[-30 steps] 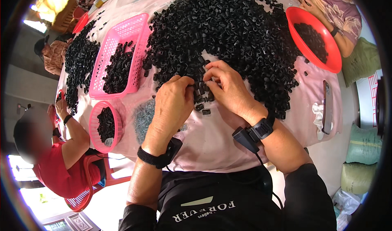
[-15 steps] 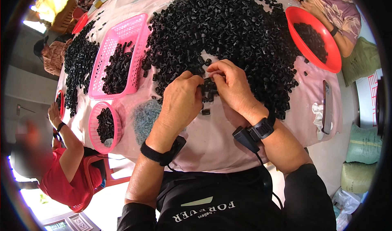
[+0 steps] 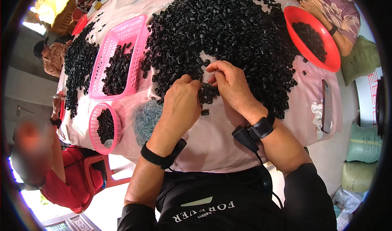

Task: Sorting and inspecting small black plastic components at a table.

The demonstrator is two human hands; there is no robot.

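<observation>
A large heap of small black plastic pieces [image 3: 220, 31] spreads over the pink tablecloth. At its near edge my left hand [image 3: 182, 102] is closed, fingers curled toward the heap; what its fingertips hold, if anything, is hidden. My right hand [image 3: 232, 86] is bent in a pinch close beside it, and I cannot make out what is between thumb and fingers. A few loose black pieces [image 3: 209, 93] lie on the cloth between the two hands. One single black piece [image 3: 205, 112] rests just nearer to me.
To the left stand a pink rectangular basket [image 3: 141, 43] and a round pink basket [image 3: 117, 135], both holding black pieces. Fine blue-green bits [image 3: 146, 118] lie by my left forearm. At right are a red basin [image 3: 332, 59] and a phone [image 3: 326, 104]. Other people sit around the table.
My left hand has shifted slightly down and away from my right fingers, widening the gap between them. At left, the person in red has lowered an arm and leaned in.
</observation>
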